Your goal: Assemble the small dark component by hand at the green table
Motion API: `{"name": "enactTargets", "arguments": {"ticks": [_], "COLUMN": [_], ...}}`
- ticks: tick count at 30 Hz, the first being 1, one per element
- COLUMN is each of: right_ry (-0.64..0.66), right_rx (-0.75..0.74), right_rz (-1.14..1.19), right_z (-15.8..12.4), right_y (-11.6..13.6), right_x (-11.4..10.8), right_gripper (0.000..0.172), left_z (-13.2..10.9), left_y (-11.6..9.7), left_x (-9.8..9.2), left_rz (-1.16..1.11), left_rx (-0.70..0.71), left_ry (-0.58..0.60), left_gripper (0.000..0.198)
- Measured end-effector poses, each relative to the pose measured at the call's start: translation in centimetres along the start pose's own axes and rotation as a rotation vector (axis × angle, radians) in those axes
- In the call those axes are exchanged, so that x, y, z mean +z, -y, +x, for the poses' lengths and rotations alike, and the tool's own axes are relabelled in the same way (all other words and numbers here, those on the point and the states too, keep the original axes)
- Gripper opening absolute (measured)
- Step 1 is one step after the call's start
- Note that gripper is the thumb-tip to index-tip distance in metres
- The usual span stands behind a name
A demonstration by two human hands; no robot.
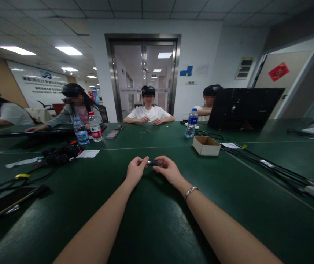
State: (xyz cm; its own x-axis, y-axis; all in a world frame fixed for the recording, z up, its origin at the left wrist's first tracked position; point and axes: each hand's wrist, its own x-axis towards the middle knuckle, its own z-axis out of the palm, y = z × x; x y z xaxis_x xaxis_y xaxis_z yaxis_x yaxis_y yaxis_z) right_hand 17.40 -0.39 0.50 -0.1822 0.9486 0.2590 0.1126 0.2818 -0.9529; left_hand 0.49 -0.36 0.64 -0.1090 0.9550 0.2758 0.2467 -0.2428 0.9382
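Between my two hands, just above the green table [157, 227], is a short dark stick-like object [153, 162] with a silvery end on the left. It lies roughly level, and its exact kind is too small to make out. My left hand [136, 168] pinches the silvery end between thumb and fingers. The dark end is in the fingertips of my right hand [168, 169], which partly cover it. A silver bracelet [191, 192] circles my right wrist.
An open cardboard box [206, 148] stands ahead on the right, near a water bottle [191, 124]. Two more bottles, one blue-capped [81, 132] and one red-capped [95, 128], stand left. Cables [272, 168] run along the right, and a black monitor [244, 110] stands behind. Several people sit around the table.
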Motion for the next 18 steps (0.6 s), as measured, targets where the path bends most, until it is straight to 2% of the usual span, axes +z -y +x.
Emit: {"name": "enactTargets", "arguments": {"ticks": [9,18], "right_ry": [0.003,-0.006], "right_rx": [0.005,0.04], "right_rz": [0.026,0.081], "right_z": [-0.09,-0.34], "right_y": [0.31,0.85], "right_x": [0.07,0.11], "right_gripper": [0.038,0.037], "left_z": [0.69,0.36], "left_y": [1.11,0.37], "left_x": [0.37,0.01], "left_rz": [-0.207,-0.247], "left_rx": [0.05,0.061], "left_ry": [0.03,0.048], "left_gripper": [0.035,0.029]}}
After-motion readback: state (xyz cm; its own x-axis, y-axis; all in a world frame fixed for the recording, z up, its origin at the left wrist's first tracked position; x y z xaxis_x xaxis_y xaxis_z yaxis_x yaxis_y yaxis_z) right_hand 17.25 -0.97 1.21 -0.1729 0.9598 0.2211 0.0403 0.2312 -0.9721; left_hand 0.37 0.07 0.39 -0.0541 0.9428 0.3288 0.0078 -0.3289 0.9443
